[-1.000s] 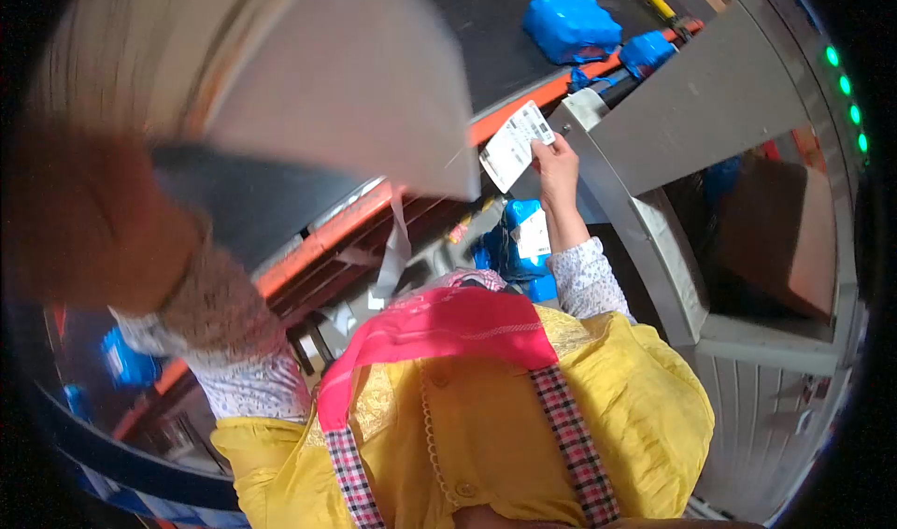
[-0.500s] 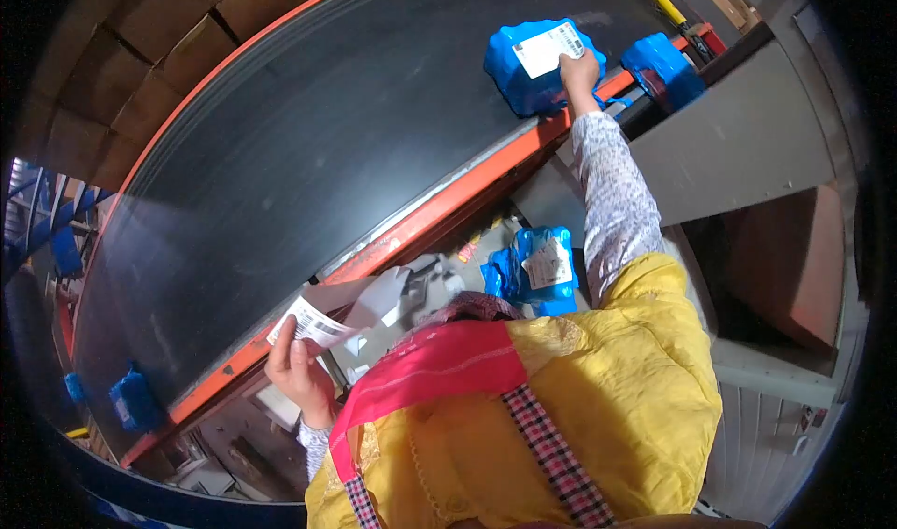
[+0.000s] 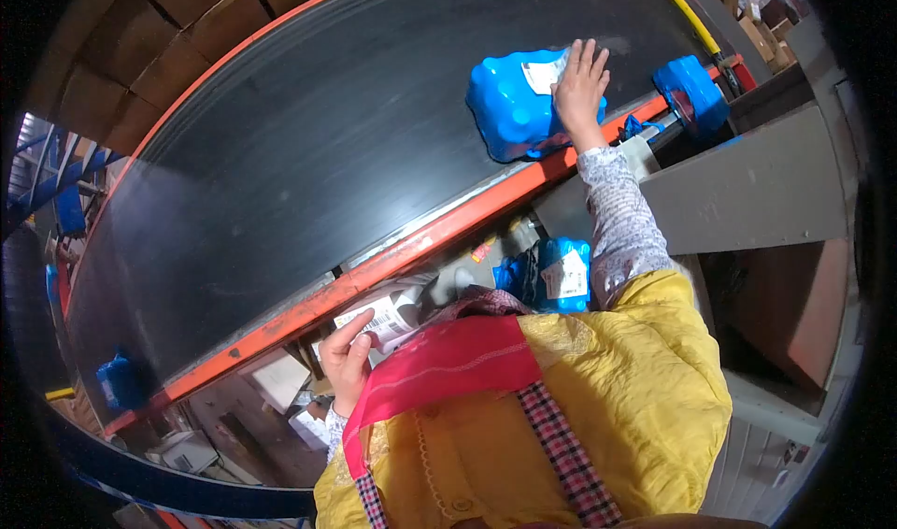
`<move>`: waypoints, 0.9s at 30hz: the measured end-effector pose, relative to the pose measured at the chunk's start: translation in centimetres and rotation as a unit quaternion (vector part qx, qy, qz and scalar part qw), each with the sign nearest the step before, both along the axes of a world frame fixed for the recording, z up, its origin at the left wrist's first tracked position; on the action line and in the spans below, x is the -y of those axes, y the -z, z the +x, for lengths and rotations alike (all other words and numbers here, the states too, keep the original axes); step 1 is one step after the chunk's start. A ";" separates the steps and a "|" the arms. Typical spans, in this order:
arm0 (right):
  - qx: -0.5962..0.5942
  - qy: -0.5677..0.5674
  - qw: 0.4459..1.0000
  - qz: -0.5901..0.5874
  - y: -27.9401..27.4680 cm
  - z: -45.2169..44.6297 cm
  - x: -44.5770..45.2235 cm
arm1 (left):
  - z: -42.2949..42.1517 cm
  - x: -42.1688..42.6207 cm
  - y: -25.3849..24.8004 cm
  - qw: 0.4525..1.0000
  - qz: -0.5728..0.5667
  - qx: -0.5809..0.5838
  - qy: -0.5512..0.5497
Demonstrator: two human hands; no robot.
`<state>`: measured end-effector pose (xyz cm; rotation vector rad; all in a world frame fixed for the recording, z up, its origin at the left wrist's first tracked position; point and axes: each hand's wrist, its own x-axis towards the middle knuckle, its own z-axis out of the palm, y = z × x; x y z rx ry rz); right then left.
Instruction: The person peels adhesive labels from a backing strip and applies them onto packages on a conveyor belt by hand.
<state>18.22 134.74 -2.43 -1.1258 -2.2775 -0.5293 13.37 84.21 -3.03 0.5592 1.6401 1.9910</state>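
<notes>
A bulky blue wrapped package (image 3: 512, 108) sits on the black belt by its orange edge. My right hand (image 3: 580, 90) lies on its upper right side, fingers stretched out and touching the white label (image 3: 542, 77). Lower down, in front of the pink apron, my left hand (image 3: 347, 356) pinches a strip of printed barcode labels (image 3: 388, 321) between thumb and finger. The far end of the strip hangs toward my body.
The dark belt (image 3: 308, 164) curves past, bordered by an orange rail (image 3: 411, 241). A second blue package (image 3: 691, 92) rests at the right by the rail, a labelled one (image 3: 561, 275) below it. Another (image 3: 121, 381) lies far left. Cardboard boxes (image 3: 131, 34) line the far side.
My right hand has gone from closed fingers on the label to a flat, spread hand. The package appears turned, showing more of its side. My left hand and the label strip moved right.
</notes>
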 end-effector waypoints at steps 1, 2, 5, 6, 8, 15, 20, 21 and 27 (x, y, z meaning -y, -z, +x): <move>0.010 -0.022 0.999 0.024 -0.4 -0.5 1.6 | 0.1 0.1 -0.1 1.000 0.005 0.000 -0.008; 0.019 -0.043 0.998 0.047 -0.7 -1.1 2.9 | 0.1 0.3 -0.2 1.000 0.008 -0.001 -0.016; 0.061 -0.188 0.980 0.013 3.9 -3.1 1.3 | 0.0 0.9 0.0 1.000 0.009 -0.002 -0.021; 0.058 -0.169 0.978 -0.107 4.4 -3.5 2.3 | -0.1 1.2 0.0 1.000 0.007 -0.001 -0.020; 0.058 -0.120 0.966 -0.220 5.1 -4.6 4.4 | -0.1 1.3 -0.2 1.000 0.005 -0.002 -0.028; 0.107 -0.303 0.923 -0.212 5.0 -10.0 16.7 | -0.5 1.6 0.8 0.996 -0.072 -0.052 -0.014; 0.052 -0.264 0.935 -0.233 5.1 -8.2 15.9 | -0.4 1.9 1.2 0.990 -0.073 -0.122 0.017; 0.087 -0.283 0.930 -0.217 4.2 -8.1 16.0 | -0.1 1.8 2.0 0.999 0.002 -0.032 0.040; 0.128 -0.585 0.733 -0.322 2.4 -8.4 27.6 | 1.0 1.4 0.9 0.984 -0.022 -0.177 0.016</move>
